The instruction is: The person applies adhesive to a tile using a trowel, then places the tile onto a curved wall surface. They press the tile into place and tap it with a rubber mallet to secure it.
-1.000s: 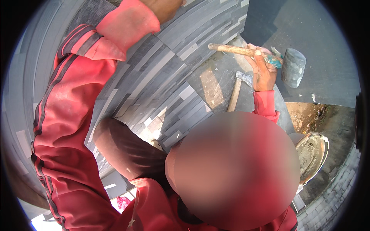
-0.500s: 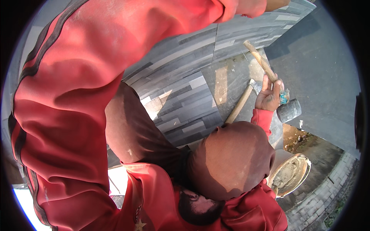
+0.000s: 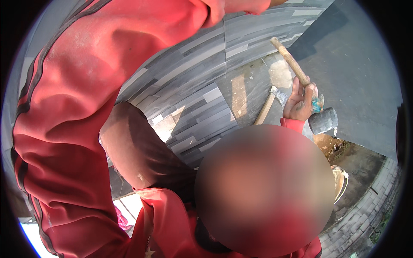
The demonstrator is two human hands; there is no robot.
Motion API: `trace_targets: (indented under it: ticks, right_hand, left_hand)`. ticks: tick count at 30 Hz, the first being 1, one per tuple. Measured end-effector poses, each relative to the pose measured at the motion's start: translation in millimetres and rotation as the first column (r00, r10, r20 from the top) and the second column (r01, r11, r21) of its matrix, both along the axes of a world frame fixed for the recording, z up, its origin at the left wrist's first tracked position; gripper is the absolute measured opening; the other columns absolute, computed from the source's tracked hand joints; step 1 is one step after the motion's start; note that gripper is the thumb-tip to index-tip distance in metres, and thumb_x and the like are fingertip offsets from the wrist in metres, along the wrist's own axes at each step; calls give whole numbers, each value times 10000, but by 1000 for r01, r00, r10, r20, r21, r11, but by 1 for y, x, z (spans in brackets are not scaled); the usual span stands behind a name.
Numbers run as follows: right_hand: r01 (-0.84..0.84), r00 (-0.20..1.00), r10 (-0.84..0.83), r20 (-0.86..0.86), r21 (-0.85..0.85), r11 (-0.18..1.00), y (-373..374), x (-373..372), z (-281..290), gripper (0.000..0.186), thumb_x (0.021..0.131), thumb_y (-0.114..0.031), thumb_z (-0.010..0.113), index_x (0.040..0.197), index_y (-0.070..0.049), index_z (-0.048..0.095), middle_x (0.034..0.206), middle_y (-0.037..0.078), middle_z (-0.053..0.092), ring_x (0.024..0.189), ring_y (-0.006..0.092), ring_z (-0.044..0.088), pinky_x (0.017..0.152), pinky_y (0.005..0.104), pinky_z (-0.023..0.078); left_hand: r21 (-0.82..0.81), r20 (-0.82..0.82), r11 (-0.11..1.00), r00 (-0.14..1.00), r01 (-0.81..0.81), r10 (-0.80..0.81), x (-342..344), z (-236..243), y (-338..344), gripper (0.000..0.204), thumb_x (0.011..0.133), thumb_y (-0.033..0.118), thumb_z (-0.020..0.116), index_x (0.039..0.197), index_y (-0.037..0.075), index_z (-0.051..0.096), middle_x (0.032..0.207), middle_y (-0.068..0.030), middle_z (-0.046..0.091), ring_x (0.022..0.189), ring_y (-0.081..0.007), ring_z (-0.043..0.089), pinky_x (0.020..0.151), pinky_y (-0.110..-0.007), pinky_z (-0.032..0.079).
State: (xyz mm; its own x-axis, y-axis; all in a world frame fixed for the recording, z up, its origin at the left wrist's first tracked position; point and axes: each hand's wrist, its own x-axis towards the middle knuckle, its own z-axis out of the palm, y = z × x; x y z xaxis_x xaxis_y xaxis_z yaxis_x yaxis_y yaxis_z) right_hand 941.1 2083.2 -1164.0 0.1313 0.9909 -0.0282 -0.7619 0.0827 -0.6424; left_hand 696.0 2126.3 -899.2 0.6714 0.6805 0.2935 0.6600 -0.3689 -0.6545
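My right hand [image 3: 301, 101] is closed on the wooden handle [image 3: 289, 60] of a rubber mallet. The mallet's dark grey head [image 3: 322, 121] hangs lower right of my fingers, with blue-green wrapping [image 3: 317, 104] beside it on the handle. A hammer-like tool with a wooden handle [image 3: 266, 107] and a pale metal head [image 3: 278, 95] lies just left of that hand on a dusty grey surface [image 3: 238, 94]. My left arm reaches across the grey strip-patterned tiles [image 3: 189, 69]; only a sliver of my left hand [image 3: 276, 2] shows at the top edge, its fingers out of view.
A loose patterned tile panel [image 3: 200, 116] is beside my bent leg [image 3: 133, 142]. A large dark slab [image 3: 361, 77] stands at the right. A bucket rim [image 3: 344, 180], partly hidden by a blurred patch, is near grey pavers [image 3: 361, 215].
My left arm has swung rightward along the tiles. My right hand has dropped, and the mallet has turned from roughly level to steeply tilted, its head now lower.
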Motion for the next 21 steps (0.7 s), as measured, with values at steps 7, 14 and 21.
trace_targets:
  ticks: [7, 14, 21]
  right_hand:
    - [34, 999, -35, 3, 56, 998, 36, 17, 30, 348, 973, -160, 651, 1236, 9, 499, 1287, 207, 573, 1198, 310, 598, 1062, 468, 503]
    - [65, 997, -61, -45, 83, 994, 41, 11, 55, 360, 971, -172, 657, 1235, 13, 497, 1275, 210, 571, 1202, 318, 591, 1054, 463, 513]
    - [101, 995, -99, -17, 223, 970, 40, 34, 87, 354, 962, -155, 669, 1231, 5, 504, 1229, 204, 606, 1157, 321, 626, 1038, 478, 523]
  left_hand:
    - [-186, -145, 974, 984, -126, 100, 27, 54, 32, 144, 841, 228, 638, 851, 158, 763, 956, -2, 725, 1086, -230, 589, 919, -428, 435]
    - [-182, -72, 981, 996, -62, 50, 25, 75, 34, 160, 864, 239, 629, 849, 148, 760, 968, -12, 706, 1094, -249, 571, 915, -468, 450]
    - [-199, -43, 979, 999, -29, 21, 34, 77, 35, 156, 876, 258, 622, 857, 172, 751, 965, 4, 695, 1074, -238, 567, 891, -450, 445]
